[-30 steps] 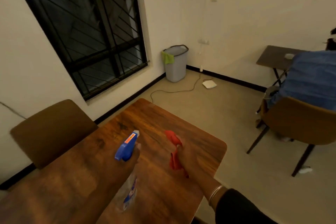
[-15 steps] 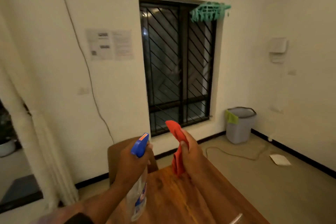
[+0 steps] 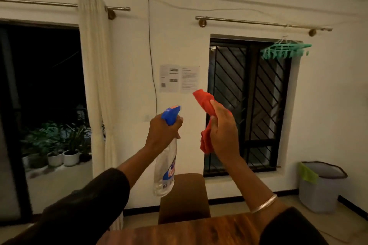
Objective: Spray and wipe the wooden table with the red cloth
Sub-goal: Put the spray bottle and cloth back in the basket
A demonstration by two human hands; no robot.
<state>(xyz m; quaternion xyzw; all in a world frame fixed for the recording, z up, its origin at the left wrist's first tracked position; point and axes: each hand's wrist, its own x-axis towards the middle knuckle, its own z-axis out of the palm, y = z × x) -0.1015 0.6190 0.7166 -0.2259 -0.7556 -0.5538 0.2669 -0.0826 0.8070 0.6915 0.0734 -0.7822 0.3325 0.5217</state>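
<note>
I see left hand [image 3: 162, 132] gripping clear blue-nozzled spray bottle [image 3: 166, 163], right hand [image 3: 223, 131] clutching crumpled red cloth [image 3: 206, 123], both raised above wooden bench [image 3: 179, 232]. Spraying, wiping apparently not begun.

the brown wooden surface [image 3: 191, 230] with a dark, streaky grain shows only as a strip along the bottom edge of the view, its far edge running almost level and its right part hidden behind a dark sleeve. nothing can be seen lying on the visible strip. just beyond its far edge stands a brown padded chair back [image 3: 184, 197], upright and close to the surface. the pale tiled floor [image 3: 235, 208] runs from under the surface to the white wall with its black skirting. on the floor, near the right wall, stands a grey bin [image 3: 318, 191] with a green cloth [image 3: 307, 174] draped over its rim.
</note>
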